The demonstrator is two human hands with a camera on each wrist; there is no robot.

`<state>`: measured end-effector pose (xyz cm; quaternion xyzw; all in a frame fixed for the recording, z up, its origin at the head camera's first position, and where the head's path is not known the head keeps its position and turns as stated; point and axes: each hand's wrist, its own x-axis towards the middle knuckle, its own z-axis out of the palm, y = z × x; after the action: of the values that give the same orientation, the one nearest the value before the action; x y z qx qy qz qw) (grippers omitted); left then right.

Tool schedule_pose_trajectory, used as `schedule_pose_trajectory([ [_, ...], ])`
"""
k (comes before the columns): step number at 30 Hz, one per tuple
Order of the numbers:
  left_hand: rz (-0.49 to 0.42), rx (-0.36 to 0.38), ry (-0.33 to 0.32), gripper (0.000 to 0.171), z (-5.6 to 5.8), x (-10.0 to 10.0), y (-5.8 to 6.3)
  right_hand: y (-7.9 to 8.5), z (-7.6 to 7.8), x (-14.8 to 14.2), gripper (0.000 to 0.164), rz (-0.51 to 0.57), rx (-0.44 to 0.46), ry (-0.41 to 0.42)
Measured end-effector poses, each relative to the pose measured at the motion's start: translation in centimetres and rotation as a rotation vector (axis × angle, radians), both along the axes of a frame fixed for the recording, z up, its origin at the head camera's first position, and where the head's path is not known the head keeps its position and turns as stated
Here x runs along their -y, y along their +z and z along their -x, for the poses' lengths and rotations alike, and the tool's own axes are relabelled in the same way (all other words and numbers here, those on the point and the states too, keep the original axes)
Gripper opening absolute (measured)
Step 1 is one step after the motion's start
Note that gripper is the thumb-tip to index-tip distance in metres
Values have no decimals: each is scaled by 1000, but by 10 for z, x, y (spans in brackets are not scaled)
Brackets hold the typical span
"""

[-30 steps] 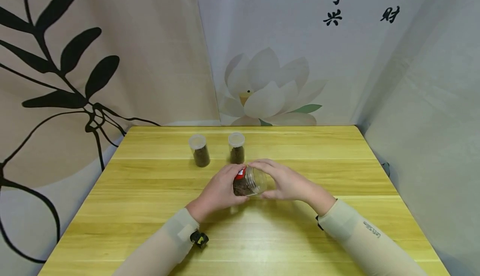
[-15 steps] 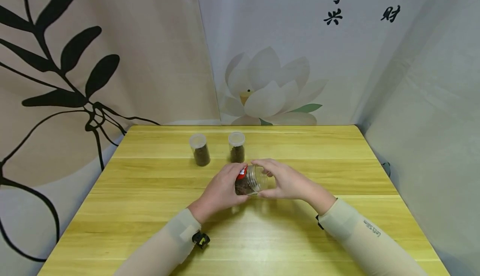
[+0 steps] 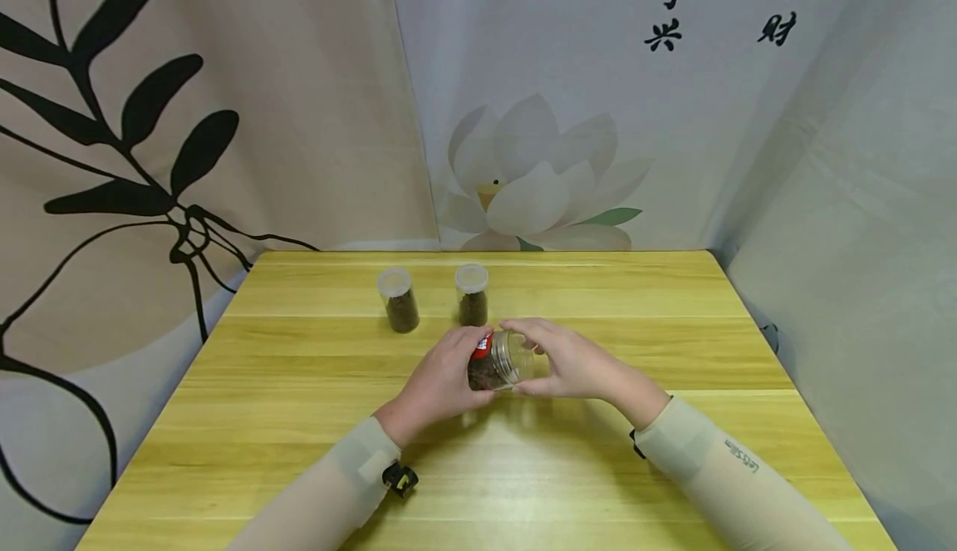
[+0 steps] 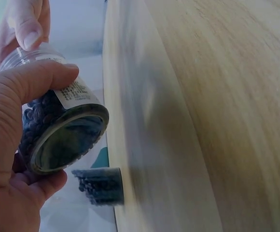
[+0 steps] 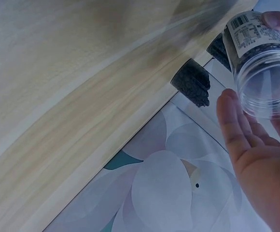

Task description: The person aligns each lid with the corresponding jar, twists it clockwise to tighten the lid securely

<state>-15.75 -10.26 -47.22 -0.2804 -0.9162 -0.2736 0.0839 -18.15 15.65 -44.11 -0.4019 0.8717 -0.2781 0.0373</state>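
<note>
In the head view a clear jar [image 3: 486, 368] of small dark bean-like pieces lies tilted on its side, held between both hands. Its red label shows on top, and a white printed label [image 4: 75, 93] faces the left wrist camera. My left hand [image 3: 441, 376] grips the body near the base, thumb along the side. At the clear ridged end [image 5: 265, 89], my right hand [image 3: 571, 360] curves thumb and fingers around the rim; in the right wrist view its fingertips [image 5: 227, 99] are right beside that rim. The palm hides part of the jar.
Two smaller clear jars of brown contents with whitish lids stand behind the hands, a left jar [image 3: 398, 302] and a right jar [image 3: 472, 295]. The wooden table [image 3: 299, 418] ends at a back curtain [image 3: 553, 177] printed with a lotus.
The jar and my left hand have shifted slightly right since a second ago. My right fingers have moved a little on the jar's end; over the last half second both hands look still.
</note>
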Motion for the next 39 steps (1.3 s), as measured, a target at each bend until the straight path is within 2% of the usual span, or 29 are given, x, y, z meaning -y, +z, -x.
schedule_pose_trajectory([
  [5, -3, 57, 16, 97, 0, 2, 0, 2, -2, 1, 103, -42, -23, 1],
  [8, 5, 62, 19, 97, 1, 4, 1, 2, -3, 1, 100, -29, -41, 12],
  [13, 18, 33, 14, 96, 1, 4, 0, 0, -2, 1, 92, 7, -58, 28],
  [24, 65, -78, -5, 95, 0, 2, 1, -3, 0, 1, 90, 24, -36, 8],
  [39, 68, -96, 3, 97, 0, 3, -2, -2, -2, 2, 90, 15, 25, -21],
])
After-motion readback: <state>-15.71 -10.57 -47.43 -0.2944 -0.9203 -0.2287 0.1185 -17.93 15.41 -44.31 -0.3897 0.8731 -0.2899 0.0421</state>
